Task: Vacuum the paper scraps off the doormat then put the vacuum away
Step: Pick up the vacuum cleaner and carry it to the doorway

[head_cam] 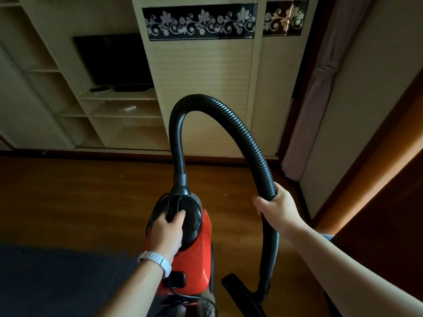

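Observation:
A red canister vacuum with a black top hangs in front of me above the wooden floor. My left hand, a white band on its wrist, grips the black carry handle on top of it. The ribbed black hose arches up from the vacuum and down to the right. My right hand grips the hose where it joins the wand. The black floor nozzle shows at the bottom, below that hand. No doormat or paper scraps can be made out in this view.
A cream wardrobe with a floral black band stands straight ahead. Open shelves with a dark TV lie to its left. A dark blue surface fills the lower left. A tied curtain and a brown wooden edge are on the right.

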The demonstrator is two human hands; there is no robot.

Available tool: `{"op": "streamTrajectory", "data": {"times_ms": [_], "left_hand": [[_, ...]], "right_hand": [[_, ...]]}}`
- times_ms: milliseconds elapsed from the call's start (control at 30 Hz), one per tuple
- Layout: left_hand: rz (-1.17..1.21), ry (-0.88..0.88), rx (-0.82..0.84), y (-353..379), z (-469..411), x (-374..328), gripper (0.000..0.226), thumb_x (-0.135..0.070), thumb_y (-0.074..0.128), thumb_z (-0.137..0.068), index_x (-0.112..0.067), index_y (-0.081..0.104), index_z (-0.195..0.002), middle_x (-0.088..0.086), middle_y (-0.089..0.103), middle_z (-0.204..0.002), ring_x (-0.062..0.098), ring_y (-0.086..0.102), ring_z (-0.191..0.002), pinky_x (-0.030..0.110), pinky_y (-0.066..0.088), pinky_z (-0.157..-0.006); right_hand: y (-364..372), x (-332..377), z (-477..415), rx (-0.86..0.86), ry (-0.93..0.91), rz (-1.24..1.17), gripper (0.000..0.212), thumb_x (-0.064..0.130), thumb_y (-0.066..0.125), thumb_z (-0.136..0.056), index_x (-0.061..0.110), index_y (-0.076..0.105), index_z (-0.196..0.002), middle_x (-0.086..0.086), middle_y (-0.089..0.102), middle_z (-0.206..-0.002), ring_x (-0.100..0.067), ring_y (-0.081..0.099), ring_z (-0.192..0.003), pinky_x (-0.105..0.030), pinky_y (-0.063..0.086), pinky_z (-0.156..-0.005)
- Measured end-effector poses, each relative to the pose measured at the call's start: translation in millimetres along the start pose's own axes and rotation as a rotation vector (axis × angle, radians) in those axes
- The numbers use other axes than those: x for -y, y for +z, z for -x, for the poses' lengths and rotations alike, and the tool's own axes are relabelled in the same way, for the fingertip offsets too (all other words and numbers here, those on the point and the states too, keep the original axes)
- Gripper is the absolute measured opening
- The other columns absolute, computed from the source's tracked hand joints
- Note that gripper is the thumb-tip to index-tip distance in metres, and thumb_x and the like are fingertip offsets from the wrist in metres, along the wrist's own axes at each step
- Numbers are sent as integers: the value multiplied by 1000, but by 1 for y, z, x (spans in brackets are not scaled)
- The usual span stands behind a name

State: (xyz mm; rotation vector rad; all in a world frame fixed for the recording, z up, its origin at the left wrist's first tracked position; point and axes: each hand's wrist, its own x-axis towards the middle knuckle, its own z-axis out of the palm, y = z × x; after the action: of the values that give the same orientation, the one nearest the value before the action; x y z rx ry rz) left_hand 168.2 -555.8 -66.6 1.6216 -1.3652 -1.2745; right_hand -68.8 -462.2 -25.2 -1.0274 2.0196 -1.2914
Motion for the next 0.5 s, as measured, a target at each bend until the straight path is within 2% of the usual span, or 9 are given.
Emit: {"op": "streamTrajectory", "data": {"times_ms": [233, 500], "left_hand": [[38, -10, 87, 18, -134, -24, 22, -30, 61, -91, -10, 64, -84, 4, 44, -46, 19, 41, -34, 25, 33, -38], [36, 36, 98, 8, -256, -70, 19, -30, 60, -90, -12, 64, -84, 6, 43, -49, 21, 40, -38, 27, 33, -41]], "right_hand": [[49, 26, -114, -54, 32, 43, 16, 8, 68, -79, 15, 53, -80, -3, 60, -62, -4, 51, -43, -15, 43, -43], [98, 68, -216, -50, 21, 6, 19, 7, 67, -79, 18, 52, -79, -4, 59, -62, -9, 53, -46, -20, 46, -44]]}}
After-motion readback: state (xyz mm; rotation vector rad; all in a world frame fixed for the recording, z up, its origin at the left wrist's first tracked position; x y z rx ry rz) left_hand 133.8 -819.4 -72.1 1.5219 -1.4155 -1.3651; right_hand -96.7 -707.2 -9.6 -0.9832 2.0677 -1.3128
